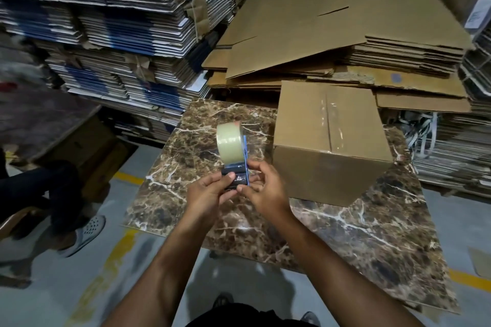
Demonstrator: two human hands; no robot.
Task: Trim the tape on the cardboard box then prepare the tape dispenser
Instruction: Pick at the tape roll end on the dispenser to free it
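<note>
Mid-frame, my left hand point(210, 190) and right hand point(263, 188) both grip the tape dispenser point(235, 164), cardboard box point(329, 141) just right; fumbling near its cutter, the loose tape end could slip back onto the roll.

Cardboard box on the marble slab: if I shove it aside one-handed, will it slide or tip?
The cardboard box probably slides: it sits flat and looks wider than tall. The marble slab looks glossy, so little grip. Its taped-shut top hides the contents, so weight is uncertain.

Box point(329, 138) plain brown; tape roll point(229, 142) pale yellowish-clear; dispenser point(240, 176) blue and black; table point(345, 233) brown marble pattern, white veins; floor point(53, 300) grey, yellow lines.
</note>
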